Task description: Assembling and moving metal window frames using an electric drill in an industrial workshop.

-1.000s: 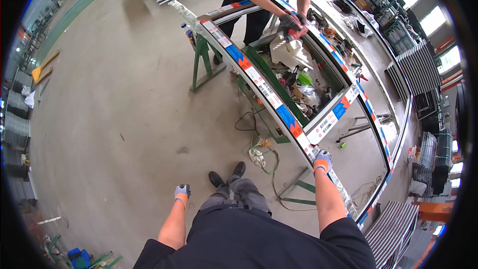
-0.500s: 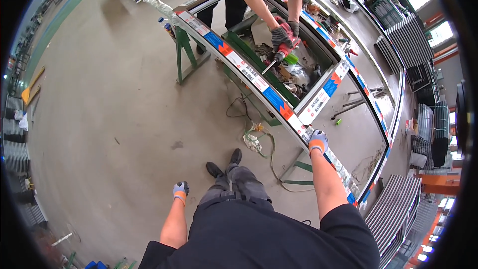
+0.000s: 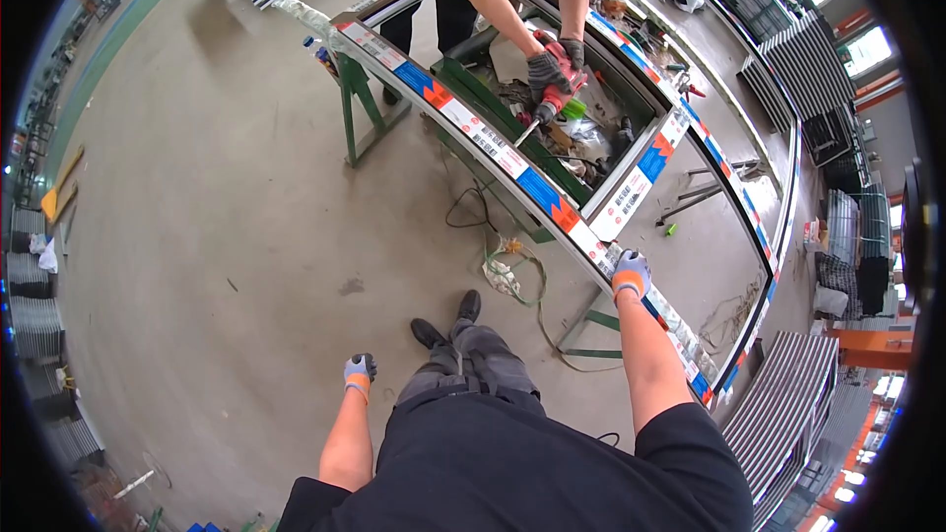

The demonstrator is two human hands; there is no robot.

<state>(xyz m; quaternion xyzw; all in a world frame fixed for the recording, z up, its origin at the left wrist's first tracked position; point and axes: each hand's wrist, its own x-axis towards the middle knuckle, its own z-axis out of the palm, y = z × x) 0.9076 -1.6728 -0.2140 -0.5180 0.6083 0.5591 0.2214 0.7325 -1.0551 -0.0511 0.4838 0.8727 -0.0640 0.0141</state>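
Note:
My right hand, in a grey and orange glove, is closed around the near rail of a large window frame banded with white, blue and orange protective film. Down at my left side hangs my left hand, gloved alike and curled into a fist, touching nothing around it; I see nothing in it. Across the frame a co-worker grips a red power drill with both dark-gloved hands. Its long bit slants down toward the inner edge of the near rail; whether the tip touches is too small to tell.
Green trestles carry the frame. Beneath its opening, a green-edged bin contains scraps. A hose and a black cable lie on the floor before me. Stacked metal profiles stand at the right.
The view has shifted slightly, so the frame and the co-worker sit a little further left. Both my hands keep their places, and the drill remains over the frame's opening.

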